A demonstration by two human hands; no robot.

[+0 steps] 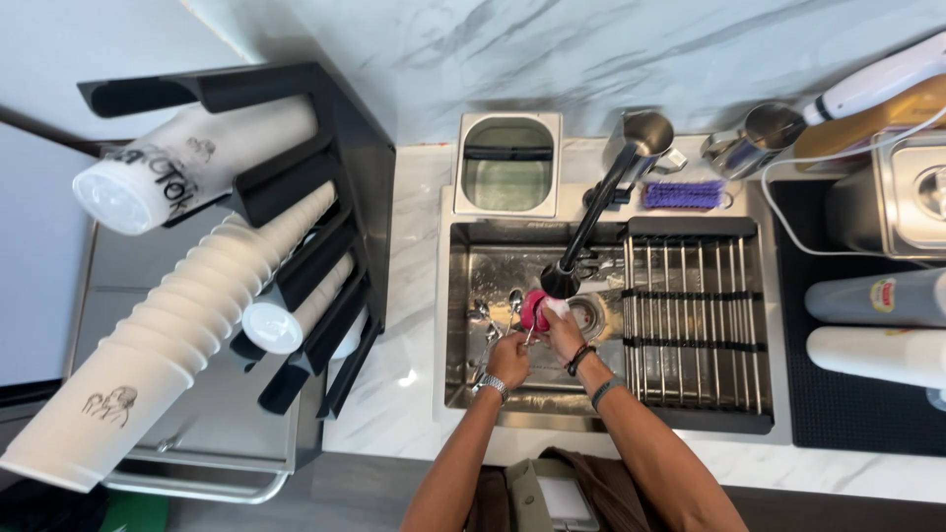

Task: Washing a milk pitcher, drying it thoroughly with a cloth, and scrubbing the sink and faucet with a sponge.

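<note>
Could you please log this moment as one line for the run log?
left hand: holds utensil | right hand: pink sponge | under black tap | in sink | spoons beside

Pink sponge (535,308): small, rounded, bright pink; held over the steel sink basin, just below the black faucet head, beside the drain; a thin metal utensil (529,338), partly hidden, touches its lower edge.

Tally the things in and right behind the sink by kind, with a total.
Pink sponge in the right hand: 1
Spoons: 3, one held by the left hand, two lying in the basin
Black faucet: 1
Roll-up drying rack: 1
Purple brush: 1
Steel pitchers: 2
Total: 9
</note>
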